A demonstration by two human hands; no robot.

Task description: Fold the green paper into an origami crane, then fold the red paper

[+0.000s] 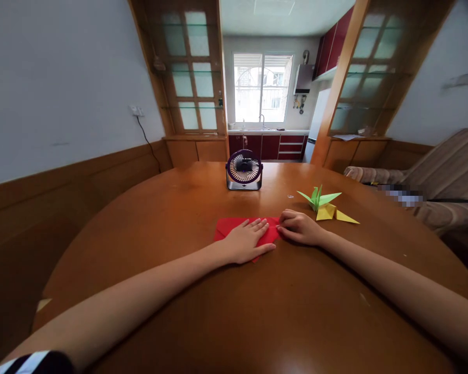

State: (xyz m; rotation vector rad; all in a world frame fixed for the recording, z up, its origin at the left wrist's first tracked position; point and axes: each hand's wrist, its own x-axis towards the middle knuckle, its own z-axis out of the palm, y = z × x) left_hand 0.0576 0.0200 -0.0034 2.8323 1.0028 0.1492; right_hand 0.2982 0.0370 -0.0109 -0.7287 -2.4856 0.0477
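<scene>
Red paper (228, 227): flat, folded sheet lying on the round wooden table (179, 208), near its centre. Long axis runs left–right across the view; its lower edge comes to a point toward the person, just below the left hand. Surface matte, creases crisp, uniform red.

Left hand (246, 240): palm down, fingers spread and flat, pressing on the right half of the paper. Not clenched, not grasping; it only holds the sheet down.

Right hand (300, 227): loosely curled, fingertips meeting the paper's right edge beside the left hand's fingertips. Whether it pinches the edge or just touches it, cannot tell.

Left part of the paper is uncovered, clear of both hands.

Just beyond the right hand: a green paper crane (319, 197) and a yellow folded paper figure (331, 213), touching each other, pointed wings.

Farther back, centre: small round desk fan (244, 169), dark purple grille, facing the person.

Table: glossy brown wood, some pale scuffs.
</scene>
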